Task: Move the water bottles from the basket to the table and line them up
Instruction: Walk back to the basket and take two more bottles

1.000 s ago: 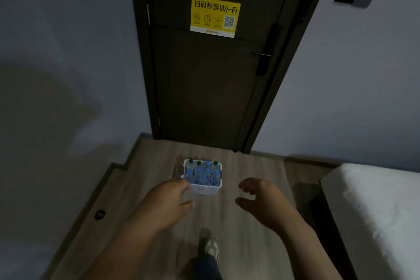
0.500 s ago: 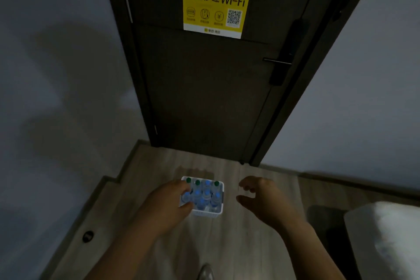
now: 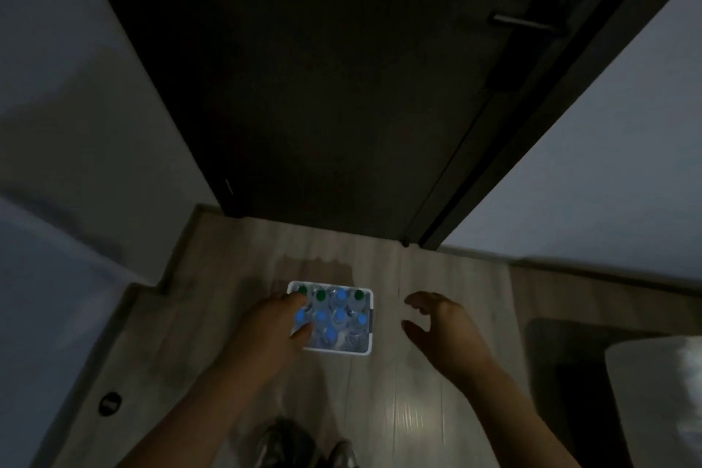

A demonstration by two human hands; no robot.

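Note:
A small white basket [image 3: 370, 319] stands on the wooden floor in front of a dark door. Several water bottles [image 3: 340, 312] with blue and green caps stand upright inside it. My left hand [image 3: 275, 327] covers the basket's left edge, fingers spread over the bottles there; whether it touches them is unclear. My right hand [image 3: 440, 327] hovers a little to the right of the basket, fingers loosely curved, holding nothing. No table is in view.
The dark door [image 3: 323, 87] with a lever handle [image 3: 524, 21] rises just beyond the basket. Grey walls close in on both sides. A white bed corner [image 3: 661, 391] sits at the right. My shoes [image 3: 304, 448] are at the bottom edge.
The view has moved closer to the door and tilted down. My left hand has reached further over the basket's left side. My right hand stays beside the basket.

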